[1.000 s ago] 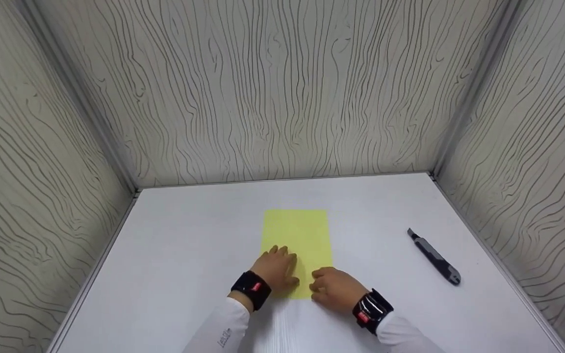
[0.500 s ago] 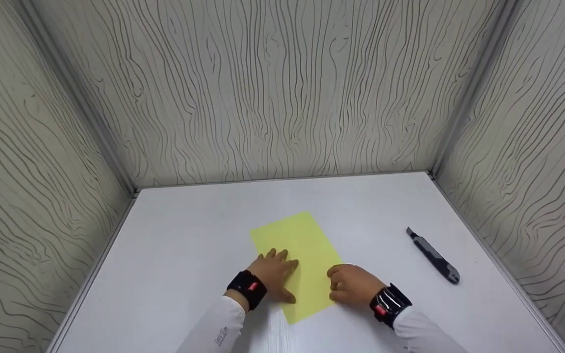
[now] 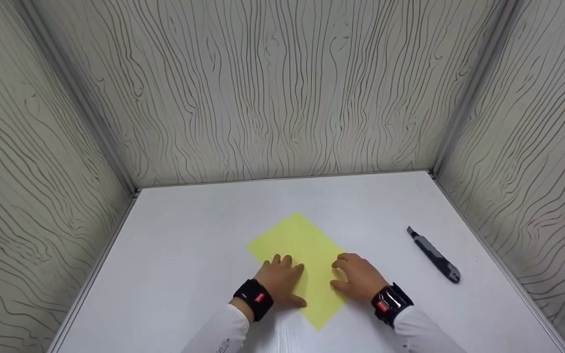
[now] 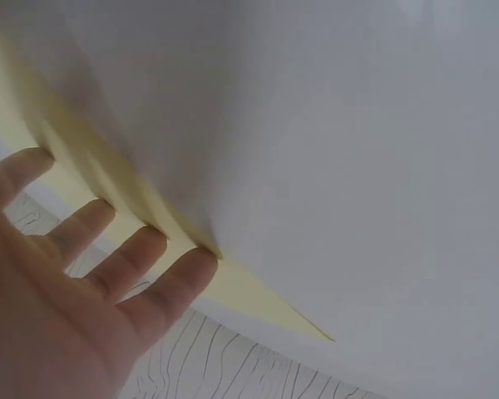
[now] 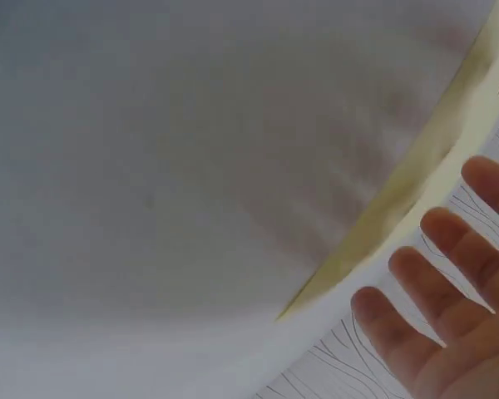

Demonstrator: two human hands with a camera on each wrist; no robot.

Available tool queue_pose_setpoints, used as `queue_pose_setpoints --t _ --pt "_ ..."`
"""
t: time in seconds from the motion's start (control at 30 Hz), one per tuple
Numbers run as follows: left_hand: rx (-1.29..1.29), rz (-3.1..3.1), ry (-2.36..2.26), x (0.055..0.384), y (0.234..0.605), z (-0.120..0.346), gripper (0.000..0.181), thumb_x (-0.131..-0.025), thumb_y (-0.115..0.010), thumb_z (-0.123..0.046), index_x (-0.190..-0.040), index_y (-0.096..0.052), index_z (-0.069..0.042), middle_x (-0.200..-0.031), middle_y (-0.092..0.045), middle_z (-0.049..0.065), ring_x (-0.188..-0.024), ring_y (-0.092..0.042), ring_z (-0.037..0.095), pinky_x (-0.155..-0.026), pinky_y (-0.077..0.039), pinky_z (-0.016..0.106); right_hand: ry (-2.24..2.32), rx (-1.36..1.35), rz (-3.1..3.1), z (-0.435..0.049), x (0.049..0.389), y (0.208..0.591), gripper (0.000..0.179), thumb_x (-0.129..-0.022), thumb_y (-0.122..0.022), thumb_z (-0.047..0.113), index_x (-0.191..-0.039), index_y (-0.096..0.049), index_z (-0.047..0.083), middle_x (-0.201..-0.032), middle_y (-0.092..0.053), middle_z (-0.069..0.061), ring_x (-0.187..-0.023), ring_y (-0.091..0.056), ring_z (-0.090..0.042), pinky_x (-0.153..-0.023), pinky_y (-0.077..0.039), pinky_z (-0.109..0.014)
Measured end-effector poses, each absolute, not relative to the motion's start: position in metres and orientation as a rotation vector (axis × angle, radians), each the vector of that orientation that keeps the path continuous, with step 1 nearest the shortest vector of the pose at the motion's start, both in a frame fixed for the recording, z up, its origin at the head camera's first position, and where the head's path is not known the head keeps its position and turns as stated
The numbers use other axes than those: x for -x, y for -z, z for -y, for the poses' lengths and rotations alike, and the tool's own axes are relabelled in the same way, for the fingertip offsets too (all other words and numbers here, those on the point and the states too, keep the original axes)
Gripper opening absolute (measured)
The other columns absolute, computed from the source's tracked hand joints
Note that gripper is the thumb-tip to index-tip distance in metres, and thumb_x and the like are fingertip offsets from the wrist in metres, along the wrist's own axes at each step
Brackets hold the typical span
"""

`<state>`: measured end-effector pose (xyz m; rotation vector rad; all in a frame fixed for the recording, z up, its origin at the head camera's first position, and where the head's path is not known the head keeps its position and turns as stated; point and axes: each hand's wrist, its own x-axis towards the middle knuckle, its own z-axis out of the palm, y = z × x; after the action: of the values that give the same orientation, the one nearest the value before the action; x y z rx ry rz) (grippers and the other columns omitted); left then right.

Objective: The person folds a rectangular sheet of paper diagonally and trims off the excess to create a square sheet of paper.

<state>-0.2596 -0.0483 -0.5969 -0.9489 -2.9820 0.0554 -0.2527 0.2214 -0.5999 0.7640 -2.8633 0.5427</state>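
Observation:
A yellow sheet of paper [image 3: 302,240] lies flat on the white table, turned so that one corner points toward the person. My left hand [image 3: 278,283] rests on its left edge with fingers spread; in the left wrist view the fingertips [image 4: 201,259] meet the yellow sheet. At the opposite side, my right hand [image 3: 359,278] reaches over the right edge, its fingers loosely bent. The right wrist view shows those fingers [image 5: 412,274] apart and pinching nothing, beside the paper [image 5: 391,212].
A black and grey utility knife [image 3: 434,256] lies on the table [image 3: 184,245] to the right, its blade end pointing away. Walls with a wood-grain pattern [image 3: 282,98] enclose the table at the back and both sides.
The paper has turned counter-clockwise from straight to diagonal under the hands. My right hand has moved right, then slightly away from the person; the left hand stays on the sheet. The knife has not moved.

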Motion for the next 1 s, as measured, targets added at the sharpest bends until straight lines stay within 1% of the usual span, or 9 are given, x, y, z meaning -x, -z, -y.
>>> queue_pose_setpoints --t 0.17,0.23,0.33,0.43,0.57,0.7,0.87,0.93,1.0 --pt "0.907 2.982 -0.087 0.25 0.596 0.043 0.092 -0.08 -0.076 -0.082 -0.149 -0.063 -0.022 -0.135 -0.067 0.012 -0.118 -0.064 0.032 -0.092 -0.058 0.051 -0.519 -0.633 2.913 -0.215 0.247 0.599 0.08 -0.083 -0.089 0.048 -0.141 -0.064 -0.002 -0.144 -0.063 -0.031 -0.137 -0.059 -0.05 -0.114 -0.048 -0.065" --pt "0.894 2.983 -0.11 0.247 0.595 0.042 0.094 -0.081 -0.073 -0.084 -0.151 -0.062 -0.022 -0.138 -0.067 0.013 -0.12 -0.064 0.033 -0.094 -0.058 0.052 -0.496 -0.599 2.955 -0.213 0.244 0.598 0.094 -0.082 -0.088 0.056 -0.148 -0.058 -0.003 -0.15 -0.058 -0.033 -0.142 -0.054 -0.054 -0.116 -0.044 -0.068" --pt "0.88 2.992 -0.132 0.243 0.594 0.04 0.096 -0.082 -0.07 -0.086 -0.153 -0.06 -0.022 -0.141 -0.066 0.014 -0.123 -0.064 0.034 -0.097 -0.058 0.053 -0.452 -0.59 3.012 -0.211 0.24 0.599 0.107 -0.079 -0.086 0.066 -0.155 -0.053 -0.001 -0.158 -0.052 -0.034 -0.146 -0.048 -0.057 -0.118 -0.04 -0.071" --pt "0.873 2.992 -0.173 0.239 0.595 0.04 0.097 -0.084 -0.067 -0.088 -0.155 -0.059 -0.023 -0.143 -0.066 0.013 -0.125 -0.064 0.033 -0.097 -0.058 0.052 -0.425 -0.634 3.057 -0.21 0.236 0.602 0.115 -0.076 -0.085 0.073 -0.16 -0.05 0.002 -0.163 -0.046 -0.032 -0.149 -0.044 -0.059 -0.119 -0.038 -0.073" --pt "0.887 2.965 -0.218 0.236 0.598 0.042 0.097 -0.083 -0.065 -0.089 -0.155 -0.058 -0.024 -0.143 -0.066 0.012 -0.125 -0.064 0.032 -0.096 -0.059 0.05 -0.447 -0.749 3.099 -0.213 0.232 0.606 0.122 -0.073 -0.085 0.077 -0.163 -0.045 0.004 -0.167 -0.04 -0.033 -0.152 -0.039 -0.061 -0.119 -0.034 -0.078" --pt "0.921 2.949 -0.195 0.234 0.603 0.044 0.097 -0.082 -0.067 -0.088 -0.154 -0.06 -0.022 -0.14 -0.067 0.012 -0.124 -0.064 0.032 -0.095 -0.058 0.05 -0.46 -0.833 3.134 -0.219 0.227 0.608 0.126 -0.071 -0.086 0.078 -0.164 -0.043 0.004 -0.169 -0.036 -0.034 -0.153 -0.035 -0.063 -0.119 -0.031 -0.08" --pt "0.962 2.922 -0.149 0.234 0.602 0.048 0.094 -0.082 -0.07 -0.086 -0.15 -0.062 -0.023 -0.132 -0.068 0.01 -0.12 -0.064 0.03 -0.091 -0.058 0.049 -0.434 -0.849 3.154 -0.222 0.225 0.609 0.128 -0.069 -0.087 0.078 -0.165 -0.043 0.005 -0.171 -0.034 -0.033 -0.155 -0.033 -0.062 -0.122 -0.028 -0.079" --pt "0.981 2.931 -0.133 0.235 0.6 0.05 0.092 -0.082 -0.071 -0.085 -0.151 -0.062 -0.023 -0.138 -0.066 0.011 -0.126 -0.063 0.033 -0.096 -0.058 0.052 -0.44 -0.842 3.16 -0.222 0.224 0.609 0.128 -0.068 -0.087 0.078 -0.165 -0.043 0.006 -0.172 -0.033 -0.033 -0.156 -0.032 -0.061 -0.122 -0.027 -0.079" --pt "0.986 2.967 -0.107 0.236 0.599 0.051 0.094 -0.083 -0.071 -0.083 -0.154 -0.059 -0.023 -0.148 -0.063 0.013 -0.135 -0.061 0.039 -0.103 -0.056 0.058 -0.449 -0.834 3.161 -0.222 0.223 0.61 0.128 -0.068 -0.088 0.077 -0.165 -0.043 0.006 -0.172 -0.032 -0.033 -0.156 -0.032 -0.062 -0.122 -0.026 -0.079"
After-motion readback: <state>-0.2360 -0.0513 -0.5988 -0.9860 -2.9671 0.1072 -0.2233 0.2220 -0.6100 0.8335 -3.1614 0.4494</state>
